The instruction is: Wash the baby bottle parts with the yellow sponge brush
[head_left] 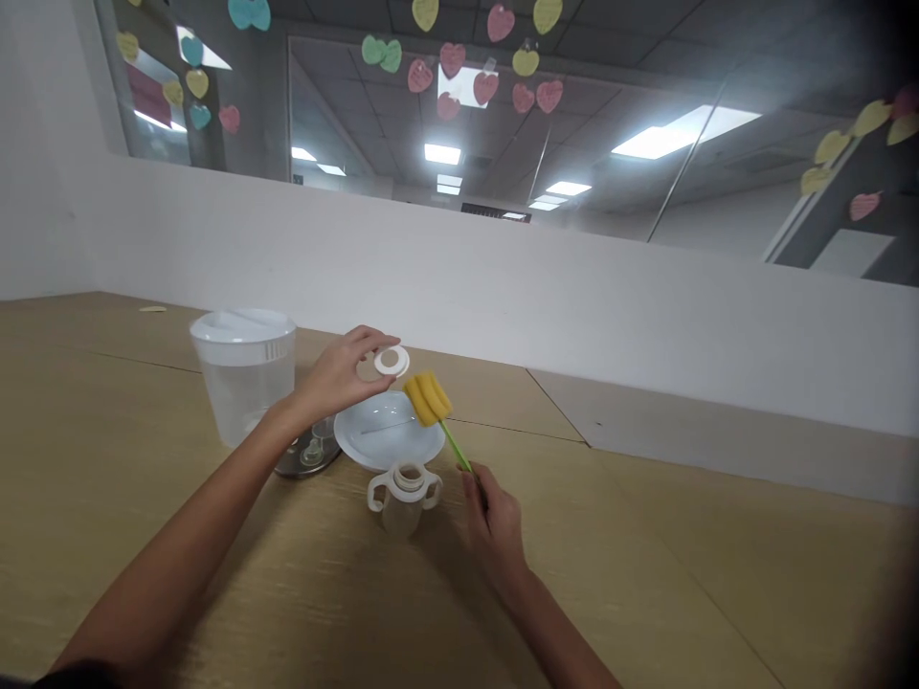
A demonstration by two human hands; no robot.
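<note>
By one bowl (369,450), left hand (343,373) holds one ring (404,362), right hand (497,526) one brush (428,398).

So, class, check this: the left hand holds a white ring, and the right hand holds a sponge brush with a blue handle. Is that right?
Not quite: the handle of the brush is green, as the head view shows. The left hand does hold the white ring, and the right hand the brush.

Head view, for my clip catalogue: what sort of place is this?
Probably an office or similar indoor workplace: coloured heart-shaped paper notes dot the wide glass panels, and rectangular white ceiling lights show through or reflected in them.
</note>
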